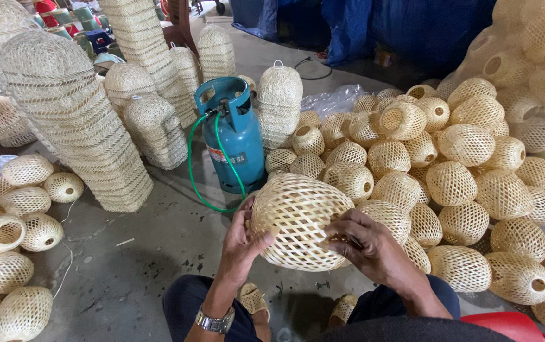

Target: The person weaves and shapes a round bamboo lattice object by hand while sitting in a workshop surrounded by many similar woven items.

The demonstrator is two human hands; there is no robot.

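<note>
Holding a pale round woven bamboo lampshade (299, 221) between both hands: left hand (242, 244) cups its 9 o'clock side, right hand (367, 247) pinches the weave at 4. Teal metal gas cylinder (233, 136) sits at 12, a heap of matching woven shades (462, 183) piled at 2.

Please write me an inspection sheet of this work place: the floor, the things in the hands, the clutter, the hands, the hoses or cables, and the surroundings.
Surface: grey concrete floor, dusty, with small scraps.
Job's things: round pale woven bamboo basket, held between both hands above the knees.
Clutter: big pile of similar woven baskets on the right; smaller group of baskets on the left; tall stacks of woven covers.
Grippers: left hand grips the basket's side; right hand presses its lower edge.
Cables: green hose runs from teal gas cylinder to the floor.
Surroundings: blue tarpaulin behind; red seat edge.
</note>
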